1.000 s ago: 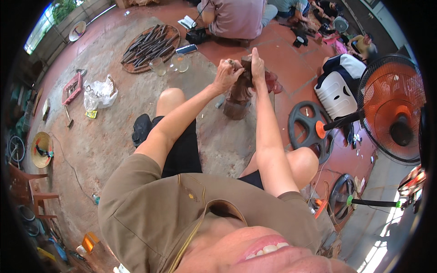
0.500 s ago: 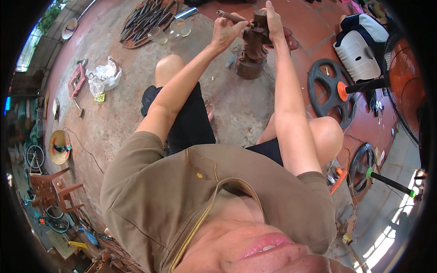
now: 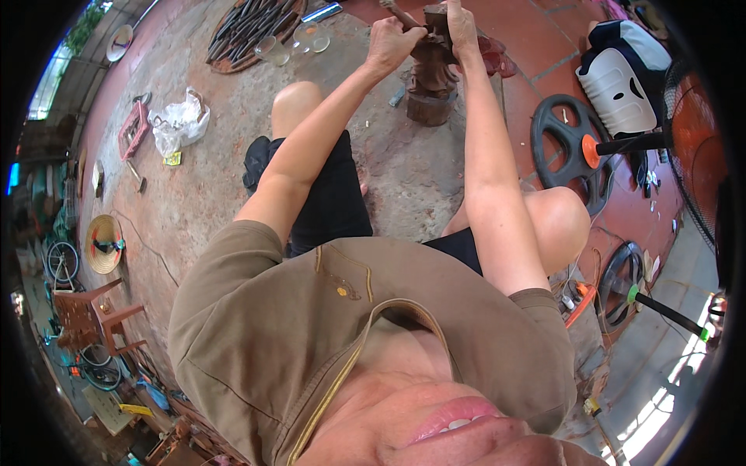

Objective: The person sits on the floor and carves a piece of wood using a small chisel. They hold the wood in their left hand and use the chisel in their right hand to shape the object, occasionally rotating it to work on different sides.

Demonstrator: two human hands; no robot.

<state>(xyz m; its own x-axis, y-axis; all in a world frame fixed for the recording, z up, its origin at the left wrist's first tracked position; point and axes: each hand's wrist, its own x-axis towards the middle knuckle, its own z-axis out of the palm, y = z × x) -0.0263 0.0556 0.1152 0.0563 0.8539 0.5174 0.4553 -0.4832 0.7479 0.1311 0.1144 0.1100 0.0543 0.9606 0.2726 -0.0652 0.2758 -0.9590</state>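
A dark brown carved wooden figure (image 3: 432,78) stands upright on its block-like base at the top of the picture, beyond my knees. My right hand (image 3: 462,33) is closed against the right side of its upper part, steadying contact there. My left hand (image 3: 395,43) is closed around a brown rod-like piece (image 3: 398,11) that sticks out above the fist. The thumb side of this hand touches the carving's left side. Whether the rod is part of the carving or a separate tool I cannot tell. The carving's top is partly hidden by my hands and cut by the frame's edge.
A round tray (image 3: 221,62) of dark slender tools lies at the far left, beside clear glass cups (image 3: 272,51). A white plastic bag (image 3: 180,124) and a pink frame (image 3: 134,130) lie left. Right are two standing fans with round bases (image 3: 544,140) and a white plastic seat (image 3: 616,92).
The carving and both hands now sit slightly higher in the picture. My left hand has shifted slightly right, its fingers more tightly curled, and the rod is more steeply tilted.
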